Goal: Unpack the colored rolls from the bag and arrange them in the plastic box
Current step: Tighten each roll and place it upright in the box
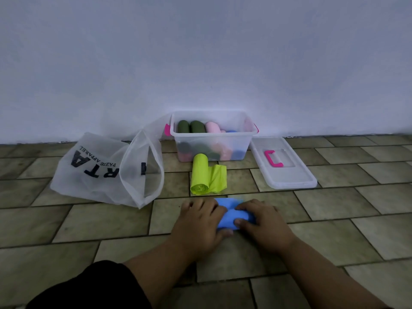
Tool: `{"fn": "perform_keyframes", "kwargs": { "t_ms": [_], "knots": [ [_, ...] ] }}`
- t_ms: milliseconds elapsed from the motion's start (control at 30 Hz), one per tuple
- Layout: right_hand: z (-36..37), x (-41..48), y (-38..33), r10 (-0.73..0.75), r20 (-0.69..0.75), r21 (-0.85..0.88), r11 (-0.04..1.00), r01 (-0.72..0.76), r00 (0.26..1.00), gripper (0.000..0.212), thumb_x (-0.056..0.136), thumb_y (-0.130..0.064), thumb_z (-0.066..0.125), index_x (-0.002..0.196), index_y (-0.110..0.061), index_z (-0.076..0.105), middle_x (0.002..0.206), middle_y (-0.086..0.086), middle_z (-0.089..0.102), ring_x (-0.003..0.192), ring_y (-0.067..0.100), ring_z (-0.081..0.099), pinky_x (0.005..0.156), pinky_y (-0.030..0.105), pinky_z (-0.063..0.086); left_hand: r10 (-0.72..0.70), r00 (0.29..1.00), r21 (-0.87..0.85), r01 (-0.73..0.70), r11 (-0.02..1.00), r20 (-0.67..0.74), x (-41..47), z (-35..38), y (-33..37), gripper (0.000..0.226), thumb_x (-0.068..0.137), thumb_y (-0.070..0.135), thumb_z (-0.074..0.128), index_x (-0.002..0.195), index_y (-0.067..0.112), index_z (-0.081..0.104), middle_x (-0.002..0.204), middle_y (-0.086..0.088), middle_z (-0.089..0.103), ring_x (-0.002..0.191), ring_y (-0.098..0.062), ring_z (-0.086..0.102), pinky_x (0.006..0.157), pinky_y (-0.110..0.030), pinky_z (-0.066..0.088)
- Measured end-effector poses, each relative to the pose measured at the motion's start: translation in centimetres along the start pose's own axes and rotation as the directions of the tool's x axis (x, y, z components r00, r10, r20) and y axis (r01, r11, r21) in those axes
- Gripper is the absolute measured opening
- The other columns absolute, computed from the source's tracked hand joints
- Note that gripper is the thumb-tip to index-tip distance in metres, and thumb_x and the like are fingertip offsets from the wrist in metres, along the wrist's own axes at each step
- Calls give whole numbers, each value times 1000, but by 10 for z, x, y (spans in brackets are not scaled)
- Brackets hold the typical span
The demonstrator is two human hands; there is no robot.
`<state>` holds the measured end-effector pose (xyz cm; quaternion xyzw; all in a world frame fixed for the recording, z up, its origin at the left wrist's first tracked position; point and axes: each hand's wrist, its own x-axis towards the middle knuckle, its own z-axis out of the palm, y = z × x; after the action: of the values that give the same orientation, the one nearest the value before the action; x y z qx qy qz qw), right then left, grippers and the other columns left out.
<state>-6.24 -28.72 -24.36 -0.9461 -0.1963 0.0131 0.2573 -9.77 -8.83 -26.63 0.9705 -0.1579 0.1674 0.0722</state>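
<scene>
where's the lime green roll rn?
In the head view, the lime green roll lies partly unrolled on the floor tiles, just in front of the plastic box, between the bag and the lid.

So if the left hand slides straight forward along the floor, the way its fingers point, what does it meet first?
Probably the partly unrolled yellow-green plastic roll lying on the tiled floor. The left hand rests on the blue plastic roll, fingers pointing toward it; the clear plastic box stands behind. Depth is uncertain.
</scene>
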Motion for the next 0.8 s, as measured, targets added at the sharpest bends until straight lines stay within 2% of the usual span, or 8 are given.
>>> {"fn": "perform_keyframes", "kwargs": {
  "t_ms": [100, 167, 300, 367, 433, 567, 667, 800],
  "knots": [
    [2, 6, -2, 10, 29, -86, 996, -8, 1000, 68, 69, -69, 24, 117, -35, 59, 113, -13, 60, 105, 14, 54, 97, 38, 39, 6, 997, -15, -5, 1000, 77, 2, -4, -5, 49, 85, 63, 36, 107, 28, 62, 100, 7, 61, 87, -19, 59, 77, -36, 31],
    [3, 9, -7, -8, 29, -200, 980, 13, 1000, 73, 70, -65, 19, 124, -32, 54, 123, -9, 53, 112, 16, 51, 97, 37, 37, -30, 983, -18, 34, 999, 179, 11, -12, -5, 55, 87, 65, 26, 118, 31, 56, 112, 9, 57, 101, -18, 54, 86, -37, 30],
    [7, 9, -15, -133, 36, -271, 953, 137, 991, 56, 72, -51, 42, 122, -29, 51, 117, -7, 55, 109, 20, 53, 93, 37, 39, -150, 925, -44, 176, 983, 348, 28, -22, -8, 47, 93, 60, 33, 128, 33, 49, 125, 7, 51, 118, -18, 47, 97, -42, 26],
    [3, 11, -16, -87, 58, -274, 956, 100, 994, 49, 74, -49, 53, 121, -32, 50, 117, -11, 56, 111, 17, 52, 95, 37, 37, -233, 899, 34, 238, 971, 370, 31, -25, -8, 55, 89, 68, 34, 124, 31, 54, 124, 1, 48, 116, -22, 47, 96, -43, 30],
    [-6, 15, -21, 24, 97, -213, 977, -3, 995, 45, 78, -48, 60, 119, -33, 51, 116, -11, 58, 109, 16, 54, 93, 34, 38, -394, 852, 78, 392, 917, 346, 31, -28, -9, 67, 81, 77, 37, 118, 26, 57, 123, -6, 45, 111, -27, 50, 90, -41, 39],
    [-11, 15, -33, 163, 236, 86, 979, -187, 958, 25, 82, -38, 65, 101, -22, 59, 94, 0, 63, 84, 17, 57, 68, 28, 38, -541, 752, -152, 626, 765, 375, 30, -24, -3, 70, 81, 72, 47, 127, 18, 46, 129, -12, 46, 113, -31, 53, 89, -39, 44],
    [-7, 5, -36, 185, 261, 243, 937, -250, 948, 20, 83, -35, 68, 85, -17, 58, 77, 0, 57, 69, 12, 50, 58, 25, 35, -576, 743, -339, 669, 662, 342, 27, -24, 9, 64, 88, 55, 54, 138, 20, 36, 138, -12, 41, 121, -32, 50, 94, -37, 41],
    [-5, -7, -40, 188, 326, 471, 818, -332, 926, 21, 78, -35, 73, 79, -18, 60, 73, -2, 60, 67, 9, 54, 65, 26, 40, -640, 726, -599, 637, 485, 253, 27, -24, 24, 57, 87, 32, 63, 138, 25, 38, 139, -4, 41, 118, -22, 48, 89, -25, 36]
  ]
}}
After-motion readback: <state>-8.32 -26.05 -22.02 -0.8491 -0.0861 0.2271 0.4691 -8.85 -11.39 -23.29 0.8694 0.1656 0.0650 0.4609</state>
